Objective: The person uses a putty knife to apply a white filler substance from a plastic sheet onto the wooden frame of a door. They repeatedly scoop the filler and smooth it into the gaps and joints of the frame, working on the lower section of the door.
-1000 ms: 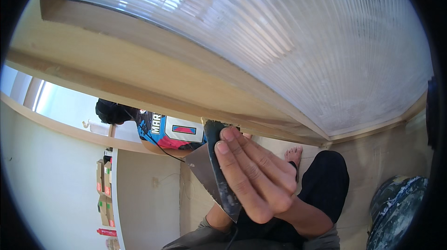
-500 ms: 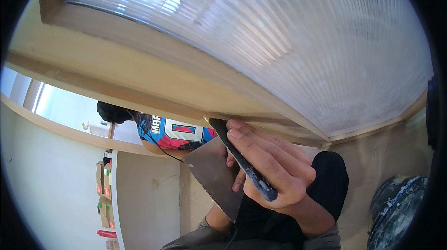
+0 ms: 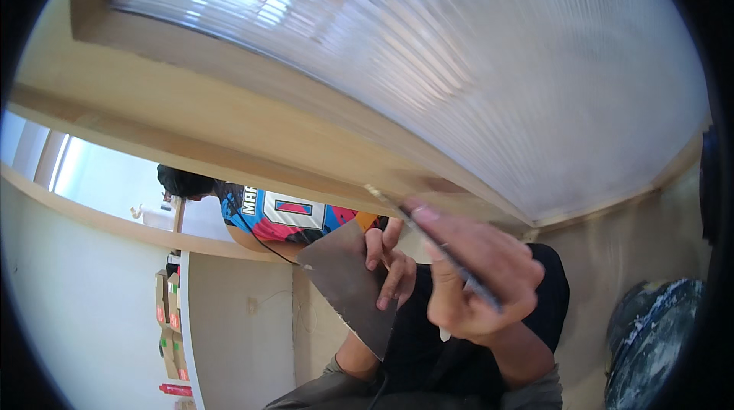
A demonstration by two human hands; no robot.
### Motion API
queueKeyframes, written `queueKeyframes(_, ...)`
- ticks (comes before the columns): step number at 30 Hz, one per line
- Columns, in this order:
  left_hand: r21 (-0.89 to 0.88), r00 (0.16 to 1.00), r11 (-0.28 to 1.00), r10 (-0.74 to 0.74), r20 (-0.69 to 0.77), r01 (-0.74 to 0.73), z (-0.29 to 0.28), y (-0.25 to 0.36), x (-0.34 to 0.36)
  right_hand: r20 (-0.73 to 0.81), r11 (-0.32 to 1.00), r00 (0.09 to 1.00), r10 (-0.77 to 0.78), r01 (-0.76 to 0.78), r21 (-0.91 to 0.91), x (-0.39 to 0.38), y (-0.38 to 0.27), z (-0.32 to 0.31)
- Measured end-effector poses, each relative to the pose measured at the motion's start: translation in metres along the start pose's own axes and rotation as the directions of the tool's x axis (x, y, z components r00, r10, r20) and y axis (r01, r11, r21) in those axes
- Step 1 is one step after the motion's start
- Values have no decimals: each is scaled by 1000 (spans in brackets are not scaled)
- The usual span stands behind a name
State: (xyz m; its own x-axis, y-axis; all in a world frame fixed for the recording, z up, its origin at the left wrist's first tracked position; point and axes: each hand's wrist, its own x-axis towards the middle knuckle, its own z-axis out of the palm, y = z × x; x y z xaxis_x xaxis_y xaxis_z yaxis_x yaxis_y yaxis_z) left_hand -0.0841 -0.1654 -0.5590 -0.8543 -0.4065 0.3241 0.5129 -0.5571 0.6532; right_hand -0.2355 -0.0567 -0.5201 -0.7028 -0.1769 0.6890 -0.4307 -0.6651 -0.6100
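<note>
A slim dark putty knife [image 3: 463, 271], slanting with its pale-smeared tip up and to the left, is gripped in my right hand [image 3: 493, 276]. The hand is blurred, and the tip is close to the lower edge of a wooden frame [image 3: 252, 154]. My left hand [image 3: 397, 276] is closed around the edge of a flat grey-brown plate [image 3: 344, 284], with several fingers lying over its face. Plate and left hand are below and left of the knife. Above both hands, ribbed clear glass [image 3: 459, 66] is set in the frame.
Beyond the frame's lower edge is another person in a colourful jersey [image 3: 290, 215]. Cardboard boxes [image 3: 170, 311] stand on a shelf at the left, near a pale wall panel [image 3: 241, 318]. A dark, paint-splashed rounded object [image 3: 654, 341] sits at lower right.
My right hand has moved right and slightly down with the putty knife, whose tip has come away from its earlier spot. More of my left hand's fingers now show on the plate.
</note>
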Motion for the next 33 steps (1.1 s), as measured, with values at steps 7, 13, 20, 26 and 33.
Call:
queueKeyframes(7, 20, 999, 999, 40, -27, -39, 4, 2, 0, -245, 786, 802, 545, -388, 482, -71, 23, -69)
queueKeyframes(13, 4, 993, 1000, 9, -118, -9, 11, 1, -2, -297, 640, 598, 744, -514, 571, -125, 35, -89)
queueKeyframes(20, 5, 998, 1000, 17, -61, -17, 3, -4, -9, -172, 837, 822, 543, -545, 36, -126, 39, -87)
queueKeyframes(26, 46, 988, 998, 39, -147, -32, 13, -9, -7, -156, 830, 823, 546, -557, -36, -145, 58, -88)
queueKeyframes(33, 29, 996, 999, -15, -89, 18, 6, -6, -4, -17, 902, 933, 359, -352, -250, -148, 72, -76)
